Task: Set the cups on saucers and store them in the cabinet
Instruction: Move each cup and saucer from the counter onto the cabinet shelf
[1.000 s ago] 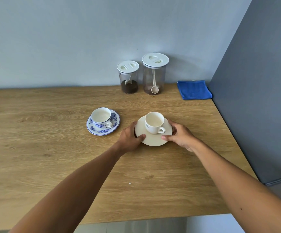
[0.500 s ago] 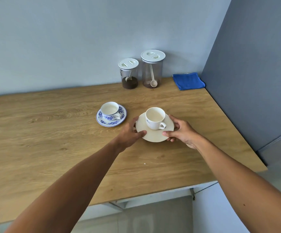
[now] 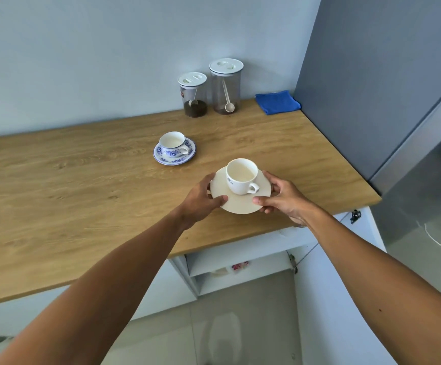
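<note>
A plain white cup (image 3: pixel 241 176) stands on a cream saucer (image 3: pixel 238 202) that I hold above the wooden counter (image 3: pixel 82 196). My left hand (image 3: pixel 201 200) grips the saucer's left rim and my right hand (image 3: pixel 282 197) grips its right rim. Farther back on the counter, a blue-flowered cup (image 3: pixel 172 143) sits on its matching saucer (image 3: pixel 174 159), untouched. Below the counter's front edge, the white cabinet (image 3: pixel 240 270) stands open, showing a shelf with a few small things on it.
Two lidded clear jars (image 3: pixel 195 94) (image 3: pixel 226 86) stand at the back wall, each with a scoop inside. A folded blue cloth (image 3: pixel 277 101) lies in the back right corner. A grey panel (image 3: pixel 372 75) bounds the counter on the right. The cabinet door (image 3: pixel 332 299) hangs open.
Both hands have lifted the saucer with the white cup off the counter and drawn it toward the front edge. The view has pulled back, revealing the open cabinet below.
</note>
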### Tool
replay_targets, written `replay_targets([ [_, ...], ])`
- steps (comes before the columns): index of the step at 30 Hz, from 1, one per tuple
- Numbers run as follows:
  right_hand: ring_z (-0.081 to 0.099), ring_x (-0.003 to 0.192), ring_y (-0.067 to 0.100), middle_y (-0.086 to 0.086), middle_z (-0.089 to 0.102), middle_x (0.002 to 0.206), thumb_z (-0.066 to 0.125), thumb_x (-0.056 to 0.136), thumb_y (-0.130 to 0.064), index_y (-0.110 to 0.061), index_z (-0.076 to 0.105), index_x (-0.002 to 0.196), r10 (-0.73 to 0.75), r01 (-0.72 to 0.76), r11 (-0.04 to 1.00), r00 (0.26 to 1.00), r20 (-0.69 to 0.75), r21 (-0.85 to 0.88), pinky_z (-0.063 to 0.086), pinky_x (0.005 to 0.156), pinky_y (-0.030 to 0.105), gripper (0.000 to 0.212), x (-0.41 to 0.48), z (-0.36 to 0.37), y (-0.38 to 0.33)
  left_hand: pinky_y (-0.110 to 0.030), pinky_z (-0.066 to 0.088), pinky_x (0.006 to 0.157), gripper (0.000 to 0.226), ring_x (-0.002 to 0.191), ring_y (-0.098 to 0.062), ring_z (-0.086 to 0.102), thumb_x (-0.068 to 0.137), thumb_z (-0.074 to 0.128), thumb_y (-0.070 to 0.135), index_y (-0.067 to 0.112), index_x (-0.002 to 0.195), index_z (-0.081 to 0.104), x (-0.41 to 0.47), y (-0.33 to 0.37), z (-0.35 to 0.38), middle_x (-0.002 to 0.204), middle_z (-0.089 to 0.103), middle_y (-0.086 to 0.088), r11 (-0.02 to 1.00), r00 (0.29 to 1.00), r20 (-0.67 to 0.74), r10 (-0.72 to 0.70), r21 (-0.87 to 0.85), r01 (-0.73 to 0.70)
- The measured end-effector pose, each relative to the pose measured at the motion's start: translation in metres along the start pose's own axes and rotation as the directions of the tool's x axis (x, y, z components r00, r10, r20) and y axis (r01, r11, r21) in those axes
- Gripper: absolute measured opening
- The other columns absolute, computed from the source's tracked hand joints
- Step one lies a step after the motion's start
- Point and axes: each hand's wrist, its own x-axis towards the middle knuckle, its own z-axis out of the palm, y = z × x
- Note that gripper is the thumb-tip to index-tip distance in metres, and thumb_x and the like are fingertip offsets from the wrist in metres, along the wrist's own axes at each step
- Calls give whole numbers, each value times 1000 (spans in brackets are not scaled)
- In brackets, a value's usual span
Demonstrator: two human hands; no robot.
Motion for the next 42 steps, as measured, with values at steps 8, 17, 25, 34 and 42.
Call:
replay_targets([
  [8, 67, 78, 15, 7, 64, 126, 80, 79, -2, -26, 34, 152, -26, 25, 1000, 1000, 17, 1, 58, 65, 22, 89, -91, -8, 39, -40, 53, 94, 77, 111, -29, 61, 80, 75, 26, 18, 145, 35, -82, -2, 53, 129, 54, -7, 998, 1000, -11, 14, 65, -13],
  [17, 71, 75, 10, -1, 61, 124, 81, 77, -2, -22, 27, 155, 0, 0, 1000, 1000, 12, 13, 56, 62, 20, 97, -183, -19, 87, -27, 52, 89, 72, 116, -18, 55, 85, 73, 18, 20, 146, 34, -172, -9, 114, 130, 54, 0, 999, 999, 17, -34, -29, 34],
  [25, 69, 69, 13, 5, 57, 131, 83, 76, -5, -27, 31, 154, 44, -44, 998, 999, 6, 34, 55, 65, 22, 96, -205, -19, 131, -32, 55, 86, 70, 114, -23, 59, 84, 74, 19, 25, 144, 37, -191, -40, 144, 129, 54, -3, 996, 996, 34, -80, -43, 82],
  [34, 71, 86, 19, -3, 57, 126, 83, 77, -5, -28, 30, 155, 101, -100, 994, 995, -24, 32, 56, 68, 25, 97, -155, -9, 184, -16, 55, 67, 75, 112, -26, 60, 85, 73, 20, 25, 148, 32, -147, -107, 157, 132, 50, -5, 994, 994, 33, -103, -44, 104],
  [42, 72, 79, 20, 1, 60, 126, 82, 78, -5, -30, 29, 154, 75, -74, 997, 996, -39, 28, 55, 65, 21, 96, -64, -13, 250, -15, 53, 66, 80, 107, -16, 60, 85, 74, 23, 26, 150, 28, -66, -180, 167, 129, 51, -1, 992, 992, 29, -123, -26, 124],
])
